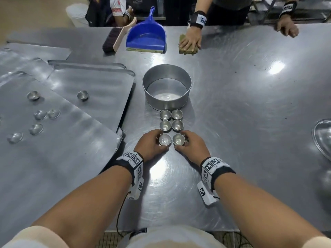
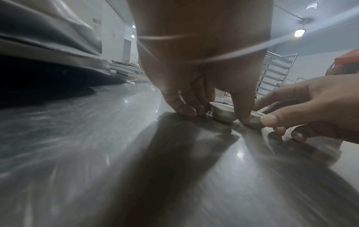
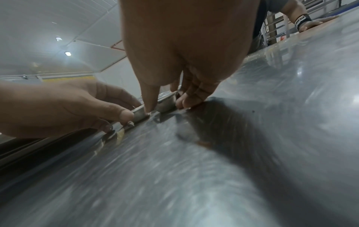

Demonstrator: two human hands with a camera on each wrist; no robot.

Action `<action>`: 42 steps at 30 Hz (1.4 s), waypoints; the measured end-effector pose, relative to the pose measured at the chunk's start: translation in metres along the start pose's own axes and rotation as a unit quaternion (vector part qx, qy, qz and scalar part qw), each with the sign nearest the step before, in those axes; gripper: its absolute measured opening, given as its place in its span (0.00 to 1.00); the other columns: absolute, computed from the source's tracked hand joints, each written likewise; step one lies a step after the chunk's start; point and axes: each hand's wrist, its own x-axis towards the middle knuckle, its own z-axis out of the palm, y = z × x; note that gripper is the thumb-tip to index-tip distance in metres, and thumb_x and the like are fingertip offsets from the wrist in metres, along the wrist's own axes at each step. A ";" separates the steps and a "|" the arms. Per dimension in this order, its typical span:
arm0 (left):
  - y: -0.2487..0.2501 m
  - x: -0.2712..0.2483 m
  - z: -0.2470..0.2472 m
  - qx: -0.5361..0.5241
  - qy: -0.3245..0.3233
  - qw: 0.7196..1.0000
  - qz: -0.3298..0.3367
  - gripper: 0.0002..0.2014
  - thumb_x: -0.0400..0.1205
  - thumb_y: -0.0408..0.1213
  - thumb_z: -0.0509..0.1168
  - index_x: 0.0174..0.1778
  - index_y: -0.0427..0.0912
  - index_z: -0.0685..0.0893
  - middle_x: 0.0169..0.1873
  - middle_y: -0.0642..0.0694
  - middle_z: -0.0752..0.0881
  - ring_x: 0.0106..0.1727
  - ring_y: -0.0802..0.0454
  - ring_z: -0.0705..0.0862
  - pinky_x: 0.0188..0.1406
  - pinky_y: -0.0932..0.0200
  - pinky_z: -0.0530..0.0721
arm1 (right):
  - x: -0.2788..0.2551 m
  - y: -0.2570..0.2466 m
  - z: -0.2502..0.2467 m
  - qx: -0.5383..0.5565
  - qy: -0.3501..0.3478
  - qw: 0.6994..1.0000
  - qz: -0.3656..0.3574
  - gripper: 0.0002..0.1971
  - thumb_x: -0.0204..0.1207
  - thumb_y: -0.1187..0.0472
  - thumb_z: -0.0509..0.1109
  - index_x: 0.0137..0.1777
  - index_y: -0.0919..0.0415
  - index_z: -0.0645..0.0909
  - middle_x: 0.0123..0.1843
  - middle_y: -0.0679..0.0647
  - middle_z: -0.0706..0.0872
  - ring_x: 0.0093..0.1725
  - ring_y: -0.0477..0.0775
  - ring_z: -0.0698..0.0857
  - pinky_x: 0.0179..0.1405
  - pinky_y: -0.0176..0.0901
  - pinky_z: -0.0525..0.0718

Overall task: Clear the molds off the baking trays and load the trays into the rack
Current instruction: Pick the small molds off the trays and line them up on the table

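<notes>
Small round metal molds stand in two columns on the steel table in front of a round cake tin. My left hand grips the nearest left mold between thumb and fingers; that mold also shows in the left wrist view. My right hand grips the nearest right mold, seen again as a mold in the right wrist view. Both molds sit on the table. Several more molds lie scattered on the near baking tray at the left. More trays lie beneath it.
A blue dustpan and a brush lie at the table's far edge. Another person's hand presses a sponge there, and a second hand rests at the far right. A metal lid pokes in at the right edge. A tray rack stands behind.
</notes>
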 end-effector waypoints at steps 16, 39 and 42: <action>-0.004 0.006 0.004 -0.017 0.021 1.000 0.009 0.27 0.71 0.47 0.81 0.65 0.46 0.83 0.54 0.53 0.86 0.52 0.56 0.84 0.52 0.59 0.81 | 0.003 0.005 0.003 0.034 0.030 0.999 -0.009 0.28 0.69 0.52 0.82 0.69 0.51 0.81 0.61 0.50 0.87 0.56 0.49 0.85 0.58 0.45 0.83; -0.006 0.012 0.004 -0.011 0.024 1.000 0.012 0.27 0.72 0.47 0.81 0.65 0.47 0.82 0.53 0.56 0.85 0.50 0.59 0.82 0.48 0.63 0.76 | 0.010 0.010 0.007 0.026 0.037 0.999 -0.019 0.26 0.72 0.49 0.80 0.70 0.50 0.81 0.61 0.50 0.88 0.57 0.48 0.85 0.58 0.43 0.82; -0.006 0.012 0.005 -0.013 0.022 1.000 0.012 0.27 0.72 0.47 0.81 0.65 0.47 0.82 0.54 0.54 0.86 0.51 0.57 0.83 0.49 0.63 0.77 | 0.010 0.010 0.006 0.030 0.035 0.999 -0.018 0.27 0.71 0.50 0.81 0.70 0.49 0.82 0.61 0.49 0.87 0.56 0.48 0.85 0.57 0.40 0.80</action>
